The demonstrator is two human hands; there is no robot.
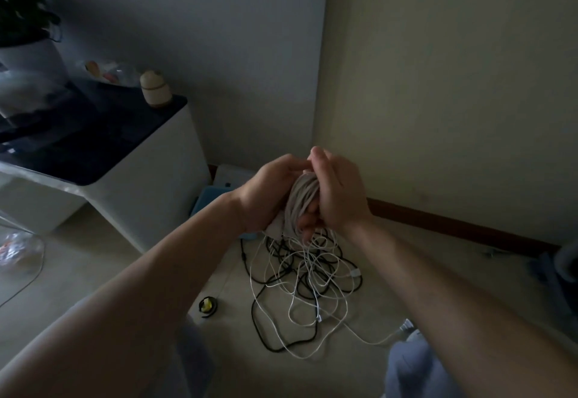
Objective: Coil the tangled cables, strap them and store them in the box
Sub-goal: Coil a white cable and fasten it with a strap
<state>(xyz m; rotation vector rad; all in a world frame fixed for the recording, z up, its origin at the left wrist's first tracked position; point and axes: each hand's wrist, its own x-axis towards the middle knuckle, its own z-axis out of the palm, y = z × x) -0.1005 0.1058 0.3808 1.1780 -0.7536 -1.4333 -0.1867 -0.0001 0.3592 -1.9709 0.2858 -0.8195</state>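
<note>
Fingers [316, 157] of my left hand [269, 191] and right hand [339, 191] clench round the pale grey coiled cable bundle [302, 200], held above the black and white cable tangle [306, 275] on the floor. I'd pinch the loops tight and even before reaching for the black-and-yellow strap [208, 304].

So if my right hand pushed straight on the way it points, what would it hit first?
The right hand grips the coiled pale cable, so that first; then probably the left hand beyond.
</note>
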